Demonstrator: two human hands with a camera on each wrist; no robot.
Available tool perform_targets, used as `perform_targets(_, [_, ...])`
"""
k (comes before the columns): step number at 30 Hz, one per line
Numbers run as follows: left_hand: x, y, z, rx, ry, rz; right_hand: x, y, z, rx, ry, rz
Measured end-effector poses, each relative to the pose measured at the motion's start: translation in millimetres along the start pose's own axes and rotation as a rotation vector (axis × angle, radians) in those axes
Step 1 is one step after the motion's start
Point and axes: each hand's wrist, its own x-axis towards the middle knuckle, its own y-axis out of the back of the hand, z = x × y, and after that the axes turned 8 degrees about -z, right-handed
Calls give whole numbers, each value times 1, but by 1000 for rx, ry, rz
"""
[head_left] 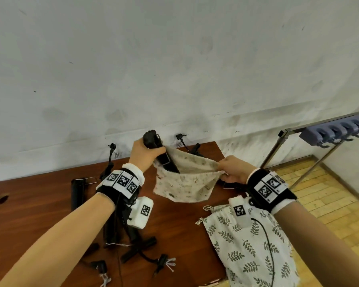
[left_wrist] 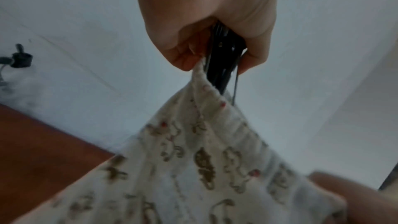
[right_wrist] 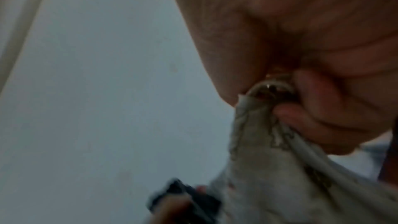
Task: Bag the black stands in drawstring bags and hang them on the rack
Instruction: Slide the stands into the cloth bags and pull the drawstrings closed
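Stands point(head_left: 120, 235) lie folded and black on the brown surface point(head_left: 39, 214) at the left. Above them the left hand point(head_left: 142, 157) grips another black stand point(head_left: 160, 154) together with one edge of a cream printed bag point(head_left: 187, 183), the stand's lower end inside the bag's mouth. The right hand point(head_left: 235, 169) pinches the opposite edge. A leaf-print bag point(head_left: 247, 245) lies below it; the rack point(head_left: 336, 131) stands far right.

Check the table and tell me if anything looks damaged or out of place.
One spot: the wooden table has a dark gouge near its left edge, with pale material exposed. Otherwise nothing stands out. The left hand is feeding a black stand into the drawstring bag, whose rim the right hand pinches.
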Motion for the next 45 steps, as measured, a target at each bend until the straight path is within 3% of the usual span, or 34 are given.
perform_targets(2, [4,4,7,83,-25,-53,-1,3,5,-180,-45,58])
perform_targets(7, [-15,-19,7,270,-23,-294,8,-32,0,94,99,-240])
perform_targets(12, [-33,-48,-13,425,-171,-467,13,-51,-10,196,111,-261])
perform_targets(18, [-30,-49,-28,471,-61,-479,14,-53,-6,104,111,-275])
perform_targets(22, [-34,-49,-38,381,-38,-410,9,-51,0,43,69,-157])
perform_targets(24, [-30,-50,-41,387,-40,-443,4,-52,0,-14,80,-149])
perform_targets(27, [-26,-57,-45,451,-1,-476,-5,-54,-9,-70,213,10])
perform_targets(30, [-28,-63,-46,427,-6,-497,-25,-57,-27,-102,475,146])
perform_targets(32, [-30,-65,-45,426,-13,-544,-45,-57,-43,28,687,52])
perform_targets(34, [-29,-65,-43,465,-16,-576,-59,-54,-55,214,800,-116])
perform_targets(36, [-28,-66,-42,551,-24,-591,-59,-54,-56,350,756,-311])
perform_targets(38, [-33,-67,-39,708,-64,-651,-49,-55,-48,417,630,-370])
perform_targets(40, [-36,-68,-46,878,-115,-717,-39,-55,-39,466,531,-329])
perform_targets(43, [-38,-65,-59,884,-78,-765,-31,-60,-31,520,448,-276])
perform_targets(45, [-36,-62,-59,827,-47,-776,-27,-71,-27,246,444,-144])
